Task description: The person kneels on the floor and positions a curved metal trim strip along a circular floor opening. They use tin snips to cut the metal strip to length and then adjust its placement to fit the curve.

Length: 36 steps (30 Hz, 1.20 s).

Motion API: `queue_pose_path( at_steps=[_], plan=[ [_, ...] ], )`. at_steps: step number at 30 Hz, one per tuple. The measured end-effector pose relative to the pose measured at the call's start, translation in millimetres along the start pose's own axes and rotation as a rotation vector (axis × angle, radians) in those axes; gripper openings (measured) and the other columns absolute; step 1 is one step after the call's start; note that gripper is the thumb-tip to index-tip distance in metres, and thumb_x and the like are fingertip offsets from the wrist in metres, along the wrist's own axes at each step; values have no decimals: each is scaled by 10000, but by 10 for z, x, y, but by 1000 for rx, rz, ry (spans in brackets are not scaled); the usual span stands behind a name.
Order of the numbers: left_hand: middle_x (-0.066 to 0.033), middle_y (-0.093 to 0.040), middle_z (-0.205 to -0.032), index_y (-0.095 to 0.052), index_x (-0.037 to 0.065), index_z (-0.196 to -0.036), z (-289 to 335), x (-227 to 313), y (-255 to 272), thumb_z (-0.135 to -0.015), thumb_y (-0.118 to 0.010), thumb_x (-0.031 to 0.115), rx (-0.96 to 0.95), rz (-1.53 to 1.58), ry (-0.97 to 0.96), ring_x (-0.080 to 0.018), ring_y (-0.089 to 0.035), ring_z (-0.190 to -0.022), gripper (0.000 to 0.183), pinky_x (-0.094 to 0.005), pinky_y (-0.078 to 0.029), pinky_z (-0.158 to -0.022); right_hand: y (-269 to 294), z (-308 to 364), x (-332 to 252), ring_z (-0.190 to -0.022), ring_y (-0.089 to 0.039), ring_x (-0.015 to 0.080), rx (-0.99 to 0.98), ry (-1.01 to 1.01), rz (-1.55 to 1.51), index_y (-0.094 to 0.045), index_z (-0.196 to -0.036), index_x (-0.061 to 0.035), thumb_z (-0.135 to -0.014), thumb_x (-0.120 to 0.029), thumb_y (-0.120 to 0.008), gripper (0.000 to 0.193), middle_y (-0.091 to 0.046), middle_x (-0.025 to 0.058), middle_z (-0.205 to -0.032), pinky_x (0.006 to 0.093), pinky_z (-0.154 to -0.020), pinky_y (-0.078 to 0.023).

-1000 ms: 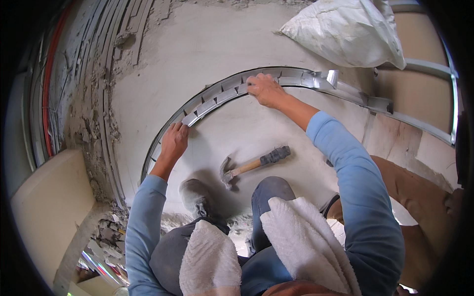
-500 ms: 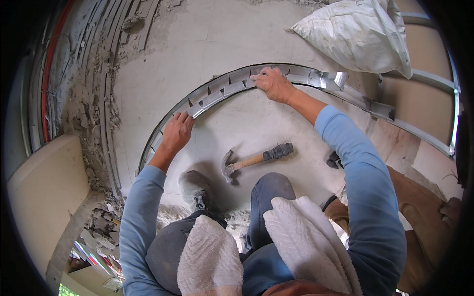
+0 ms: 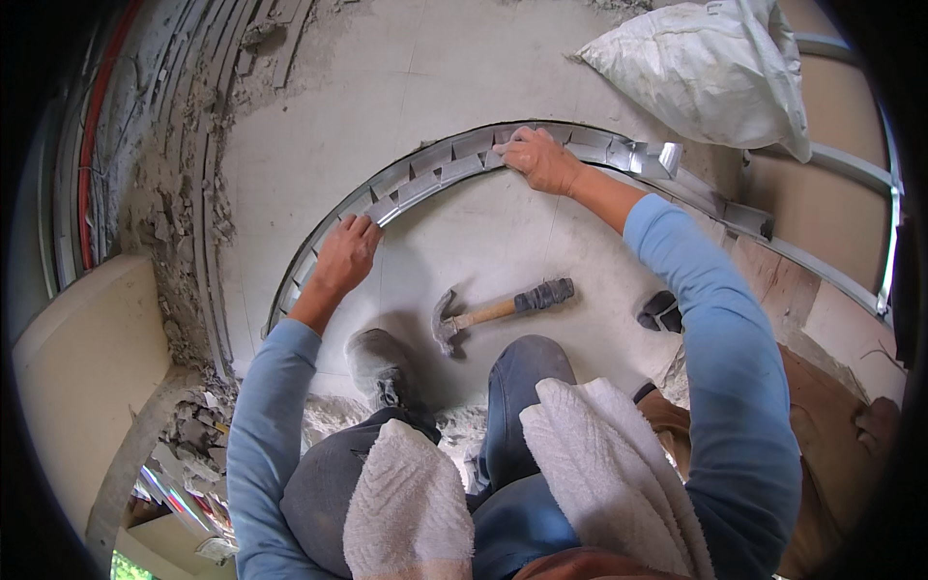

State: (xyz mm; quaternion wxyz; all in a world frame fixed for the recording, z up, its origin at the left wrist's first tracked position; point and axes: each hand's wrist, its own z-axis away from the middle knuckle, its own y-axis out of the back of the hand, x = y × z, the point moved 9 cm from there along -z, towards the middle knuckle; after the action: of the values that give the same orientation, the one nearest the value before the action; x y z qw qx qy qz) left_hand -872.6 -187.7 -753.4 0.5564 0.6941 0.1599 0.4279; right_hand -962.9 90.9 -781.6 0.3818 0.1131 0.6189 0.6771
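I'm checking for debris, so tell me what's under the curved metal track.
Pale floor shows along much of both edges of the curved metal track; whatever lies directly beneath it is covered.

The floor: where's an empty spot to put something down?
Bare floor shows between the curved metal track and the hammer, and beyond the track, between the rubble and the white sack. It's crowded where the hammer, shoe and knee sit close together, and on the left, among rubble and long strips.
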Motion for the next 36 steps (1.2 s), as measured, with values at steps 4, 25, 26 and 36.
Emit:
queue_pose_path(
  at_steps=[4, 25, 26, 36],
  plan=[
    [-115, -602, -881, -655, 21, -921, -24, -37, -10, -928, -640, 124, -49, 12, 35, -304, -587, -851, 104, -422, -513, -745, 2, -19, 24, -1159, -574, 257, 2, 28, -16, -723, -1020, -99, -855, -57, -589, 217, -685, -8, -1303, 434, -893, -480],
    [-121, -623, -908, -637, 28, -913, -45, -208, -178, -941, -613, 134, -60, 2, 136, -317, -622, -887, 112, -439, -533, -750, -169, 82, 104, -1188, -566, 234, 106, -124, -87, -699, -1058, -133, -936, -147, -600, 158, -645, -32, -1375, 446, -914, -524],
    [-127, -627, -908, -638, 22, -924, -44, -209, -179, -937, -625, 126, -53, 11, 136, -325, -623, -879, 106, -443, -530, -744, -193, 78, 129, -1195, -561, 233, 68, -165, -75, -699, -1060, -134, -937, -147, -602, 157, -641, -31, -1378, 454, -914, -523],
    [-142, -623, -914, -621, 10, -890, -9, -191, -202, -952, -582, 133, -28, 79, 171, -347, -624, -915, 143, -464, -531, -756, 39, -175, -103, -1201, -560, 280, 42, -245, -172, -732, -1125, -135, -921, -241, -668, 239, -621, 24, -1359, 487, -954, -501]
  ],
)
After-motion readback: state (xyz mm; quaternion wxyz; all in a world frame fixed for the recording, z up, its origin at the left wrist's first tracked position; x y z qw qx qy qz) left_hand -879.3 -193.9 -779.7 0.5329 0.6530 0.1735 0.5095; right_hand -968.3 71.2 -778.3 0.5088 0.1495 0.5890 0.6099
